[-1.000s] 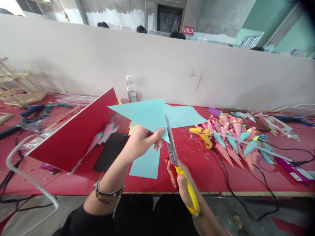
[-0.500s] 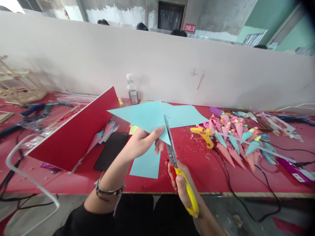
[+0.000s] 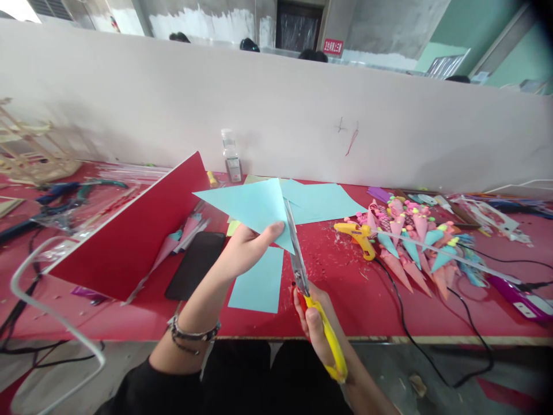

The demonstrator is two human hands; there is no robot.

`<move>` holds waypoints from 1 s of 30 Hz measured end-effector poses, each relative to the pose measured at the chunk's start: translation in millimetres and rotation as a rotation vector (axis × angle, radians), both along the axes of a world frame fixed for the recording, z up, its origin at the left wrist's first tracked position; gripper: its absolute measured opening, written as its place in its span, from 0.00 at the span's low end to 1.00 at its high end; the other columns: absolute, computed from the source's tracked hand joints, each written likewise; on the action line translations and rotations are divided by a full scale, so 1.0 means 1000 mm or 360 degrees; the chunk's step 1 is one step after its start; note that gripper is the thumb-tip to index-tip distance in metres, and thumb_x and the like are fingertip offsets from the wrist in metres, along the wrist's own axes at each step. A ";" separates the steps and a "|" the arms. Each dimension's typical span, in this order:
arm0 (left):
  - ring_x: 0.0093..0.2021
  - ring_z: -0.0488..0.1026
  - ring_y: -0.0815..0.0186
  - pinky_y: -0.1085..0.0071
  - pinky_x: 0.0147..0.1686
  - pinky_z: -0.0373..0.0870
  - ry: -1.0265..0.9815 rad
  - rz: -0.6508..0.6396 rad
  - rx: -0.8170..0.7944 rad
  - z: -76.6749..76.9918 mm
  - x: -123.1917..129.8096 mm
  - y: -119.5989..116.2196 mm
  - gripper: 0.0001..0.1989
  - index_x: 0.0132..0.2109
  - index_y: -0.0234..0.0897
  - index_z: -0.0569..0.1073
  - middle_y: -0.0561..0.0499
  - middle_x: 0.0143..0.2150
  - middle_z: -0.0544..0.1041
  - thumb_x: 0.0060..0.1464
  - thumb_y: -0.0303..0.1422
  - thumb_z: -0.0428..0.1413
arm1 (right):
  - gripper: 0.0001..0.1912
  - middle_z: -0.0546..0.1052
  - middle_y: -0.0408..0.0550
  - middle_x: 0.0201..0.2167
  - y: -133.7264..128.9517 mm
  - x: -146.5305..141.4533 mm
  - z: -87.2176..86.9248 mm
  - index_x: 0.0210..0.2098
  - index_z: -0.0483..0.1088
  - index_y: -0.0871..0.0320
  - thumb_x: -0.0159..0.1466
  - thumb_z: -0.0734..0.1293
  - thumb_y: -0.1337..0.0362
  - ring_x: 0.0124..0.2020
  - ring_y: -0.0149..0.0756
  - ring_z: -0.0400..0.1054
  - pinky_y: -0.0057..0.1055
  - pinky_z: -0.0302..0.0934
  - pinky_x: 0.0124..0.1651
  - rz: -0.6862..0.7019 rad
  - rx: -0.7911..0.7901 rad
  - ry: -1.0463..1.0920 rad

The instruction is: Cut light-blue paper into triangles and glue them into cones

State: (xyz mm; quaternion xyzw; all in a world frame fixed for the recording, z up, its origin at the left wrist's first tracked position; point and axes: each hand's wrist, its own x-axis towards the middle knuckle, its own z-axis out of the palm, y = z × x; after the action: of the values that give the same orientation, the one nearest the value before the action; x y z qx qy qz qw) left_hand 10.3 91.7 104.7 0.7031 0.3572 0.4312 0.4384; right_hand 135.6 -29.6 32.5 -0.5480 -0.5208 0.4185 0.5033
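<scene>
My left hand [image 3: 253,245] pinches a light blue paper triangle [image 3: 250,202] near its lower right corner, thumb on top. Its long point reaches to the left. In my right hand [image 3: 317,320] are scissors [image 3: 298,265] with yellow and red handles. Their blades lie along the triangle's right edge, pointing away from me; whether they touch the paper I cannot tell. More blue paper [image 3: 328,202] lies behind, and a blue paper piece [image 3: 257,282] rests on the table under my left hand.
A yellow glue gun [image 3: 358,237] lies beside a pile of pink and blue paper cones [image 3: 415,236] on the right. To the left are a black phone [image 3: 196,265] and a leaning red board [image 3: 142,230]. A bottle [image 3: 232,158] stands by the white partition [image 3: 276,109].
The scissors have moved slightly up and left along the triangle's right edge. My left hand's fingers have tucked under the paper, and the triangle has shifted a little.
</scene>
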 end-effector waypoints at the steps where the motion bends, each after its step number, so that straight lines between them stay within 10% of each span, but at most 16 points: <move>1: 0.34 0.71 0.65 0.74 0.33 0.68 -0.0010 -0.0003 0.0046 0.000 0.000 0.000 0.10 0.31 0.36 0.68 0.51 0.28 0.74 0.51 0.38 0.50 | 0.30 0.61 0.43 0.22 0.001 0.000 0.000 0.31 0.65 0.57 0.54 0.53 0.35 0.19 0.27 0.51 0.25 0.50 0.18 0.0011 0.0009 0.0002; 20: 0.36 0.72 0.62 0.71 0.33 0.70 -0.0003 0.0097 -0.0024 -0.020 0.000 0.009 0.15 0.31 0.34 0.72 0.48 0.31 0.77 0.52 0.41 0.49 | 0.24 0.52 0.37 0.17 0.011 0.014 -0.010 0.25 0.53 0.56 0.59 0.51 0.41 0.16 0.24 0.45 0.22 0.42 0.17 0.0232 0.0051 -0.0104; 30: 0.38 0.72 0.61 0.64 0.38 0.70 0.0513 0.0469 -0.0095 -0.051 0.017 0.154 0.14 0.42 0.29 0.70 0.47 0.40 0.74 0.57 0.36 0.49 | 0.18 0.54 0.36 0.17 0.005 0.033 -0.020 0.24 0.56 0.58 0.59 0.59 0.50 0.18 0.24 0.48 0.23 0.43 0.19 -0.0061 -0.0094 -0.0194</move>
State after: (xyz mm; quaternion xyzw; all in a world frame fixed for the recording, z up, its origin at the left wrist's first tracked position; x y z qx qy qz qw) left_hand 27.3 245.5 53.4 0.6898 0.5343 0.3618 0.3284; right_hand 168.7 -24.1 12.5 -0.5971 -0.5274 0.3897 0.4620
